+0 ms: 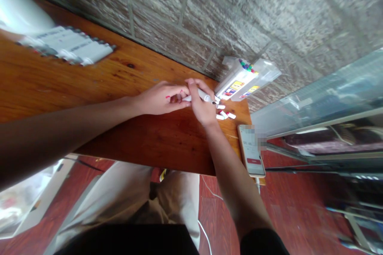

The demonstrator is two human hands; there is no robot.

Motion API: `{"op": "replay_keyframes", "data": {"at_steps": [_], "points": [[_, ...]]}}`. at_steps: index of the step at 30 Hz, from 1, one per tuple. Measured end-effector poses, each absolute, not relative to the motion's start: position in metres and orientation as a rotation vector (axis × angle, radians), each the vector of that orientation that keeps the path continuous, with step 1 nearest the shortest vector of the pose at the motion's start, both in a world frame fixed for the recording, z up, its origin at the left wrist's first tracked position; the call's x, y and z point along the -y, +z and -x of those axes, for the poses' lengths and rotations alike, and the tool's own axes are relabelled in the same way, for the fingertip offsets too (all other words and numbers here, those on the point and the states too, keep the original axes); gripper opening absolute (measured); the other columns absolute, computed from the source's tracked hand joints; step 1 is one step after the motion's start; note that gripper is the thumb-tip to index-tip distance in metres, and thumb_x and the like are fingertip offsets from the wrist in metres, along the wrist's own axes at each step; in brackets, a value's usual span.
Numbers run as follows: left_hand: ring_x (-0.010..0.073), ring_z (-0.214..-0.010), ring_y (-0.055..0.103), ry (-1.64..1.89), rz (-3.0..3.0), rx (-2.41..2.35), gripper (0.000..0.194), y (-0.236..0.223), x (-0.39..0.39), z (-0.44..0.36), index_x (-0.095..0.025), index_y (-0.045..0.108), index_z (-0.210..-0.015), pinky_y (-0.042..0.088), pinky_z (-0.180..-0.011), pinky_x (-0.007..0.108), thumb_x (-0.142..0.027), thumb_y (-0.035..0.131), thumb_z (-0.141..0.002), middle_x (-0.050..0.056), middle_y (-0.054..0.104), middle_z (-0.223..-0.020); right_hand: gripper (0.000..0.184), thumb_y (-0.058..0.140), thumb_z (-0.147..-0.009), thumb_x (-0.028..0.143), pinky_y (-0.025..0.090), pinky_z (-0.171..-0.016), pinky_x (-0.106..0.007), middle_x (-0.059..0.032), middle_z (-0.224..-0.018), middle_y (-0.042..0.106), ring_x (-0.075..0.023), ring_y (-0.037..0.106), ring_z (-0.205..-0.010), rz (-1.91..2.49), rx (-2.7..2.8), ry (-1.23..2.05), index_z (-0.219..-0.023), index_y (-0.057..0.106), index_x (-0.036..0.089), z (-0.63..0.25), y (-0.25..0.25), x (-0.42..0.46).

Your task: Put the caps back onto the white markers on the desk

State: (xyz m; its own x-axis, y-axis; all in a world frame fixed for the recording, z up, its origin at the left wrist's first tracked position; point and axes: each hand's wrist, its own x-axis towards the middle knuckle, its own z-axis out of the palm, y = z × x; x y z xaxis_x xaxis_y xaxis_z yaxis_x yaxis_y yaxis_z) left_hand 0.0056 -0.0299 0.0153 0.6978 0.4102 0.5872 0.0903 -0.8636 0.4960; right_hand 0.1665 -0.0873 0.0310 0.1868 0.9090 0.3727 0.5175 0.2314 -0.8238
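- 1 white marker [202,95] is held in the air between the 2 hands, over the tabletop [167,135], lying aslant with its dark end toward the right.
- The right hand [205,103] has its grip wrapped around the marker's body, thumb over the top.
- The left hand [164,97] has a narrow grip, thumb and index finger at the marker's pale end; red marks show on its skin near the thumb.
- Several small white caps [231,115] lie loose just beyond the right hand, a few showing red or green.
- Behind them, near the wall, stands a clear case [236,83] with coloured marker ends [245,65] at its top and a bright label low on its front; its lid [269,72] is open to the right.
- A phone [253,151] lies at the tabletop's right end, its lit screen carrying digits and a red button, a pale cable [257,185] below it.
- Well to the left, a row of grey-white markers [76,46] with dark ends lies side by side, next to a blurred white object [24,6].
- A brick-patterned wall [167,12] rises behind the tabletop; pale trousers [125,191] and a reddish floor [293,207] show below.
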Motion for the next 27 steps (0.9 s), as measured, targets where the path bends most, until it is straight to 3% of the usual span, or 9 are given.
{"op": "replay_keyframes", "data": {"at_steps": [27], "points": [[0.0095,-0.057,0.057,1.029,-2.448,-0.377,0.015,0.019,0.0317,-0.006,-0.018,0.064,-0.085,0.044,-0.058,0.02,-0.032,0.061,-0.087,-0.001,0.067,-0.069,0.03,0.053,-0.094,0.049,0.051,-0.089,-0.032,0.0002,-0.094,0.074,-0.0161,0.069,-0.091,1.423,1.481,0.495,-0.095,0.072,0.026,-0.1648,0.0348,0.0895]]}}
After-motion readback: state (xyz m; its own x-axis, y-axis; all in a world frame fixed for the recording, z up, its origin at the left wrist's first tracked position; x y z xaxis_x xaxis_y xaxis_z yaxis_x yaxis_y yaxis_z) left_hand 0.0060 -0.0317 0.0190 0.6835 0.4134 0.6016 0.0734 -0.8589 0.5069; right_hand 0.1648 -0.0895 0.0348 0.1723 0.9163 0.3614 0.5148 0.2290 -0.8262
